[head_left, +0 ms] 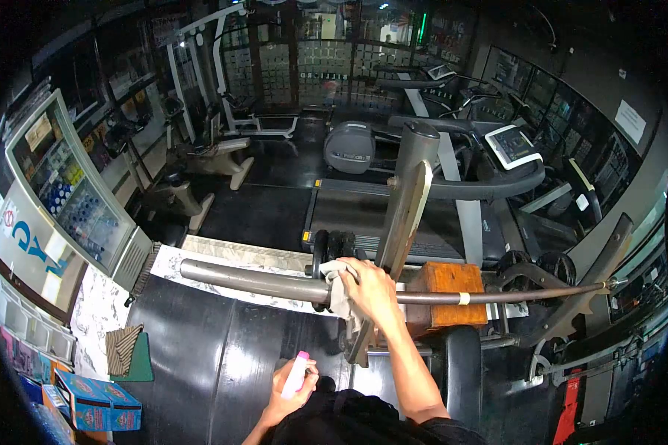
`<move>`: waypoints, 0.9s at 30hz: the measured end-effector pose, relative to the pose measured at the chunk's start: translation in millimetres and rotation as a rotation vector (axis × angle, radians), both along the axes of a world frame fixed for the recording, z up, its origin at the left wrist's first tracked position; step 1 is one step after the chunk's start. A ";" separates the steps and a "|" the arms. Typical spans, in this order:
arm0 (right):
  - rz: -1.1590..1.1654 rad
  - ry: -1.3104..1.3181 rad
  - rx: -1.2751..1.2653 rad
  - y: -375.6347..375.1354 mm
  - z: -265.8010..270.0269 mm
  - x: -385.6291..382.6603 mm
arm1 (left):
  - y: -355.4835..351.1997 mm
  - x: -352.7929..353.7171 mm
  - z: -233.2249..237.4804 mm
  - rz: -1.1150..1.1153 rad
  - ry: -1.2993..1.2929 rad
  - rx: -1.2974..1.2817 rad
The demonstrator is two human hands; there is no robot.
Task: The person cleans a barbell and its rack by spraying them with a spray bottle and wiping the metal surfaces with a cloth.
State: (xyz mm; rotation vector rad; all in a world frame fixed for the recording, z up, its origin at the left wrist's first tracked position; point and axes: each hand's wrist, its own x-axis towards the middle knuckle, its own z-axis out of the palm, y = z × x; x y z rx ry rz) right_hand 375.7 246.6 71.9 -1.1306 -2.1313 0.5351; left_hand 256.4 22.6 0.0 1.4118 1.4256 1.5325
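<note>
My right hand (pixel 369 288) presses a light grey cloth (pixel 339 285) onto a long metal barbell (pixel 263 282), near the inner end of its thick left sleeve. The barbell lies across in front of me, beside an upright metal post (pixel 408 200). Lower and to the left, my left hand (pixel 292 389) is wrapped round a white bottle (pixel 295 377) with a pink top, held away from the bar. The fingers of my right hand bend over the cloth and hide part of it.
Behind the bar stand a wooden box (pixel 453 285) and a treadmill (pixel 364 215). A drinks fridge (pixel 82 185) is at the left, with blue cartons (pixel 100 404) below it. A black padded bench (pixel 463 371) is near my right arm.
</note>
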 end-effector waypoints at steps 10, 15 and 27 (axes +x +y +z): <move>0.398 -0.618 -0.399 78.7 -3.9 -21.0 | -4.1 1.2 1.3 0.025 0.037 -0.003; 0.655 -0.863 -0.663 117.3 -32.7 -45.4 | -3.7 2.9 -2.6 0.013 -0.005 -0.007; 0.284 -0.557 -0.177 48.4 8.1 -28.0 | -7.5 -1.7 -5.5 0.036 -0.062 -0.065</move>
